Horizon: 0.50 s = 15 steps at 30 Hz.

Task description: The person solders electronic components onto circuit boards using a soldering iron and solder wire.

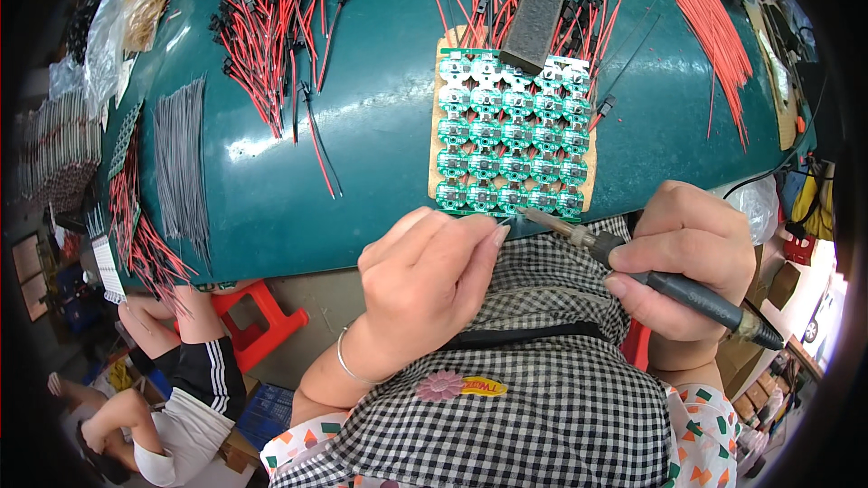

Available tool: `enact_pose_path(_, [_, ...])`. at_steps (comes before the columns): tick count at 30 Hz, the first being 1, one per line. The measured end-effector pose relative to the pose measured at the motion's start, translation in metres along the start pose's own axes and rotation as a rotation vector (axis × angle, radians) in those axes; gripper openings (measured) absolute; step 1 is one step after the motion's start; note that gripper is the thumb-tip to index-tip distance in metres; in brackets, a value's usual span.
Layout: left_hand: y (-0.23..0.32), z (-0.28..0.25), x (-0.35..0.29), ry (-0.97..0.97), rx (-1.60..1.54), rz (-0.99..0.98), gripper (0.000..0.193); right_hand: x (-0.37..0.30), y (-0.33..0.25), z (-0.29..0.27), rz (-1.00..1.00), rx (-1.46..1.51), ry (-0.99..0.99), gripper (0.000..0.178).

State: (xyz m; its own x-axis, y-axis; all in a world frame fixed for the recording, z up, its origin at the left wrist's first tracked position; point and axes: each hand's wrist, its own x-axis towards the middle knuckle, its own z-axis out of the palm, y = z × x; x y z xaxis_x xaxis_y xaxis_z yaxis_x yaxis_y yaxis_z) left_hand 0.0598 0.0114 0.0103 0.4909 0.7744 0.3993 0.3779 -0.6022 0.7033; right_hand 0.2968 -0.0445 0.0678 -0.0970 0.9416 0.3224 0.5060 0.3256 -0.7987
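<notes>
My right hand [692, 262] is closed around the dark handle of a soldering iron [678, 287]. Its tip points left, to the near edge of a panel of small green circuit boards [515, 137]. My left hand [432, 267] pinches a thin wire [508, 220] at that same edge, close to the iron's tip; most of the wire is hidden by the fingers. The panel lies on a tan board [434, 163]. A dark rectangular bar [540, 9] rests across the panel's far edge, over red and black wires with black connectors [579, 18].
On the green table [362, 154] lie a pile of red-black connector leads [271, 36], grey wires [181, 167], red wires [705, 27] and wired boards [136, 208] at the left. A plastic bag [755, 208] is by my right hand. Another person [181, 407] sits at lower left, near a red stool [267, 325].
</notes>
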Motion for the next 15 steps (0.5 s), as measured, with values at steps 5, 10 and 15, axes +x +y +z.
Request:
enact_pose_path(5, [0.004, -0.008, 0.002, 0.039, -0.04, -0.032, 0.016, -0.016, 0.003, -0.008, 0.038, 0.062, 0.154, 0.02])
enact_pose_path(10, [0.011, -0.005, 0.003, -0.059, -0.035, -0.024, 0.016, -0.021, 0.0, -0.006, 0.067, -0.015, 0.166, 0.022])
enact_pose_path(15, [0.007, 0.003, 0.003, -0.035, -0.016, 0.011, 0.017, -0.026, 0.005, 0.003, 0.081, -0.015, 0.174, 0.022])
